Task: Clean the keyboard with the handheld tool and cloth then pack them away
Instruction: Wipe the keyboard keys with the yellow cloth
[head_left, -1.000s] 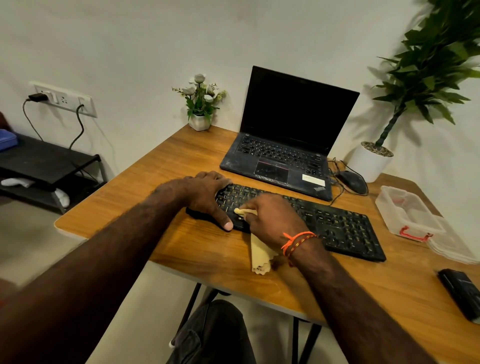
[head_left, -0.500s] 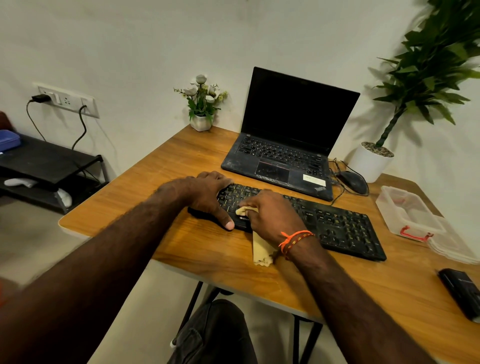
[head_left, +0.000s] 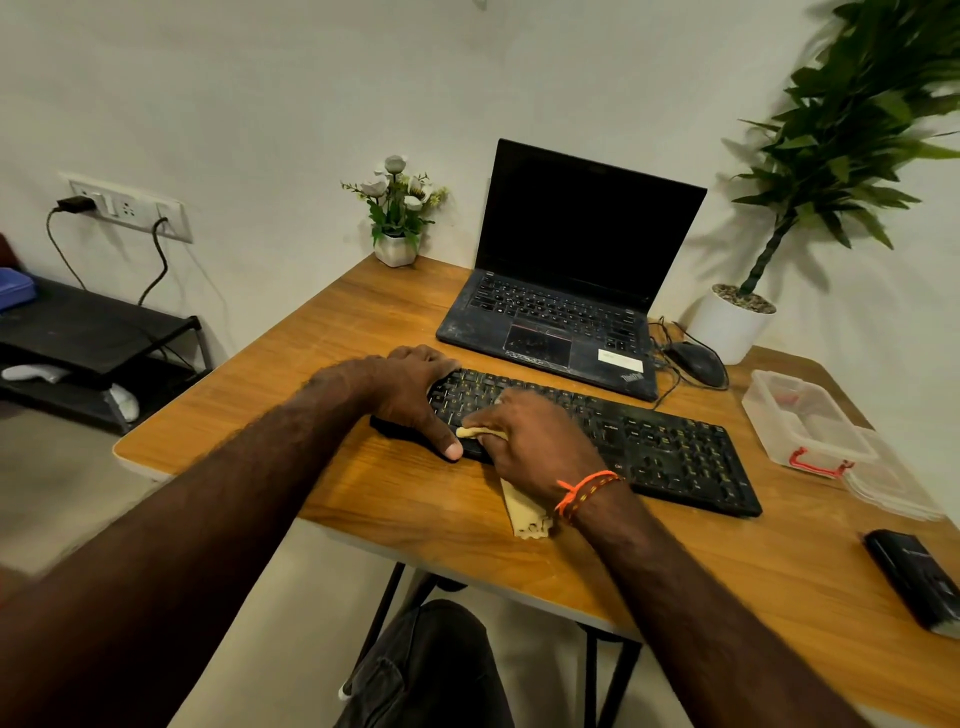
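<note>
Head view. Landmark: the black full-size keyboard (head_left: 597, 441), lying flat on the wooden table (head_left: 322, 364), its long axis running from near left to far right.

Left hand (head_left: 410, 395): rests over the keyboard's left end, fingers curled over the far edge, thumb stretched along the near edge and touching the table. It grips that end of the keyboard.

Right hand (head_left: 540, 447): sits on the keys just right of the left hand, fingers bent down and closed around a pale yellow cloth (head_left: 524, 514). A bunched bit of cloth shows at the thumb side, touching the keys; the free tail hangs out below the wrist onto the table, just in front of the keyboard. An orange thread band (head_left: 584, 491) circles the wrist.

Behind the keyboard: an open black laptop (head_left: 566, 291), screen dark. Behind its right end, a black mouse (head_left: 696, 364) with cable. Right of it, a clear plastic box with a red latch (head_left: 805, 421). Near right of the keyboard, at the table edge, a black flat device (head_left: 919, 582); cannot tell what it is. Behind the left end, at the wall, a small white pot of white flowers (head_left: 397, 218). Far right, a green plant in a white pot (head_left: 732, 322).
</note>
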